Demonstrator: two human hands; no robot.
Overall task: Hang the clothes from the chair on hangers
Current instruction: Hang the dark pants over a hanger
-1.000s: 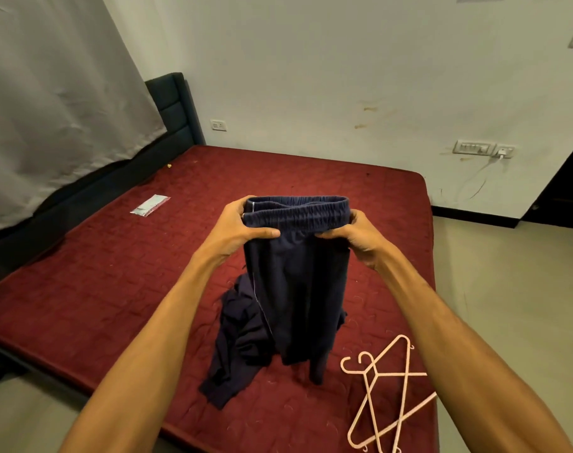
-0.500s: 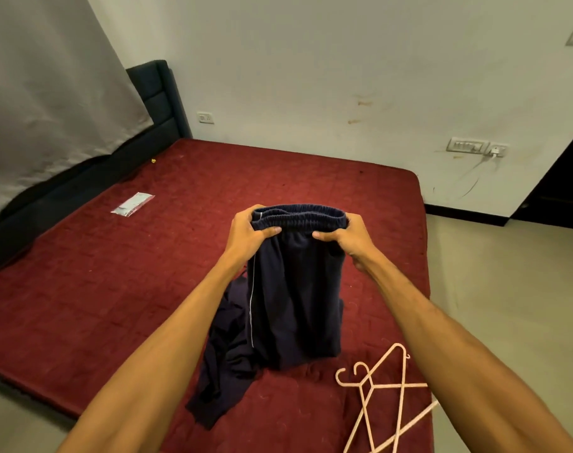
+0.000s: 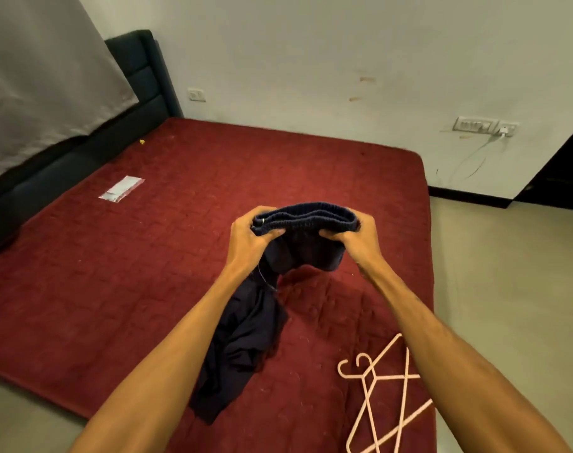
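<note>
Dark navy shorts (image 3: pixel 306 243) with an elastic waistband are held low over the red mattress (image 3: pixel 154 273). My left hand (image 3: pixel 249 235) grips the waistband's left end and my right hand (image 3: pixel 357 237) grips its right end. The fabric below the band is bunched against the mattress. A second dark navy garment (image 3: pixel 242 348) lies crumpled on the mattress under my left forearm. Two pale pink hangers (image 3: pixel 381 397) lie crossed near the mattress's front right corner, partly hidden by my right forearm.
A small clear plastic packet (image 3: pixel 121 188) lies on the mattress's left part. A dark headboard (image 3: pixel 141 80) and grey curtain (image 3: pixel 36 89) stand at the left. White wall with sockets (image 3: pixel 484 125) is behind; bare floor (image 3: pixel 507 289) lies to the right.
Both hands have lowered the shorts toward the mattress and tipped the waistband forward. The hanging fabric has collapsed and bunched beneath the band.
</note>
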